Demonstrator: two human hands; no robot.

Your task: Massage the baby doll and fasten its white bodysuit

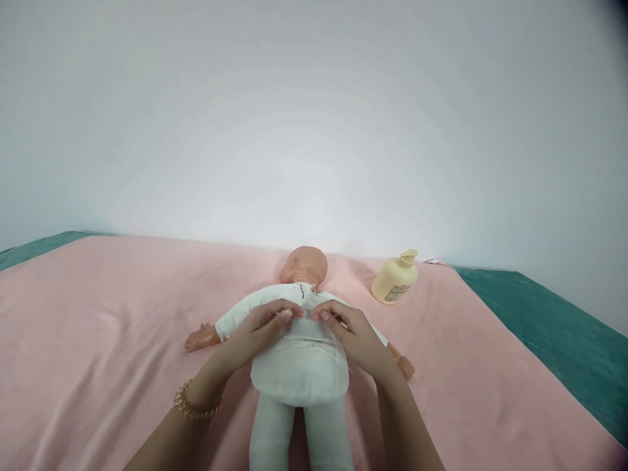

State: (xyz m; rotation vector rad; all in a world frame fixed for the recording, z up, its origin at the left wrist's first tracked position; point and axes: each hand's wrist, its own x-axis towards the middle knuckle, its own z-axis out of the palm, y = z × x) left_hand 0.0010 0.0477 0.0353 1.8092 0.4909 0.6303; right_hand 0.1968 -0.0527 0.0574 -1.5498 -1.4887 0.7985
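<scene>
A baby doll (300, 383) with a white cloth body lies stretched out on the pink cloth, its bald plastic head (305, 263) away from me and its arms spread to the sides. Stitching and a dark red thread show near its neck. My left hand (267, 327) rests on the upper part of the doll's body, thumb and fingers pinched at the white fabric. Mirroring it, my right hand (349, 330) pinches the fabric just to the right, the fingertips of both hands close together. A beaded bracelet circles my left wrist.
A pale yellow pump bottle (394, 281) stands to the right of the doll's head. The pink cloth (122, 314) lies wrinkled over a green surface (544, 327) that shows at both sides. Behind it rises a plain white wall (314, 118).
</scene>
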